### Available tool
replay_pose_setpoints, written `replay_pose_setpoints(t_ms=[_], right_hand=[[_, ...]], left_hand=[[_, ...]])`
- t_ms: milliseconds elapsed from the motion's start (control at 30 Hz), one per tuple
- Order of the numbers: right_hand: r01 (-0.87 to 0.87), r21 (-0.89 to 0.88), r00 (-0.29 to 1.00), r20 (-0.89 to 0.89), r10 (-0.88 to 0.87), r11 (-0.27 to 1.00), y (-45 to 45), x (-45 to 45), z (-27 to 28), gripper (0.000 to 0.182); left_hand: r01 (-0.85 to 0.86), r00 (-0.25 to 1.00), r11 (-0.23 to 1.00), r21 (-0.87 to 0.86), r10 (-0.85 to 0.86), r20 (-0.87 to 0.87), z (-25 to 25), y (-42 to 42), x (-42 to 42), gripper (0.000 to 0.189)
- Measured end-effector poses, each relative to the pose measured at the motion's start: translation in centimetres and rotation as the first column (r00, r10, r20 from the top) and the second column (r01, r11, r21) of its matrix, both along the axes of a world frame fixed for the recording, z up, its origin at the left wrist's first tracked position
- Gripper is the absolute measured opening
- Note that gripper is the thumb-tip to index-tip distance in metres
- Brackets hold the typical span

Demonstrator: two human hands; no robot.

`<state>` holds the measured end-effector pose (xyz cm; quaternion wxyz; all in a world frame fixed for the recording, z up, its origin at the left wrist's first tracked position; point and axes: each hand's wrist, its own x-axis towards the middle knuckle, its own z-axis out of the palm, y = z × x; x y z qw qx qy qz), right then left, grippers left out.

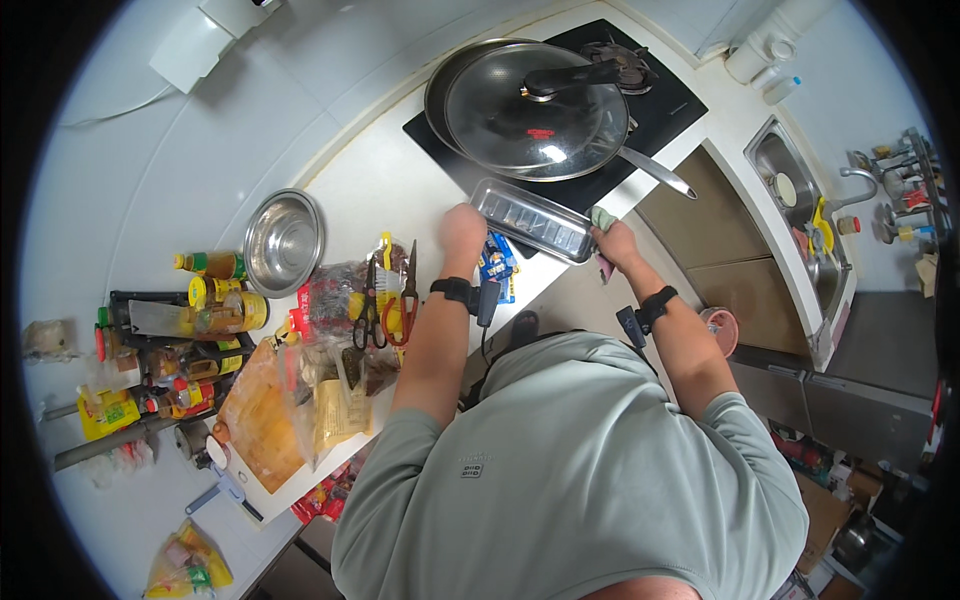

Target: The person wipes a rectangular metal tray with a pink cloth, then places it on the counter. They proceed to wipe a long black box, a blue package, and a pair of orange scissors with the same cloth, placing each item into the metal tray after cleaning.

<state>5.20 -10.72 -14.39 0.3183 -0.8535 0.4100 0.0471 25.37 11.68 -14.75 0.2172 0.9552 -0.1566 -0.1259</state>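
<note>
Between both hands I hold a long rectangular stainless steel tray (534, 222), tilted above the counter's front edge, by the black glass hob. My left hand (462, 231) grips its left end. At the right end, my right hand (616, 244) grips the tray together with a pale green cloth (602, 218). A pinkish bit of cloth hangs below that hand. Beneath the tray, close to my left wrist, lies a blue printed packet (496, 257), partly covered. On the hob (679, 112) rests a large pan (442, 112) under a glass lid (536, 112).
Left of my left arm lie black-handled scissors (366, 322), orange-handled scissors (405, 319) and plastic bags. A steel bowl (283, 241) stands behind them, beside several sauce bottles (225, 311) and a wooden cutting board (262, 420). The pan's handle (660, 172) juts rightward. A sink (784, 161) is far right.
</note>
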Motion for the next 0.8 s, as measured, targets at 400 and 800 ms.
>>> replay_pose_setpoints(t_ms=[400,800], right_hand=[[0.223,0.394,0.891,0.289,-0.35,0.892,-2.7,-2.7,-0.5,0.039],[-0.207,0.967,0.676,0.249,-0.693,0.145,-1.9,-8.2,5.0,0.034]], left_hand=[[-0.086,0.974,0.996,0.002,0.084,-0.212,0.7,4.2,-2.4,0.072],[-0.184,0.912,0.975,-0.123,0.122,-0.391,0.2,2.0,-4.8,0.056]])
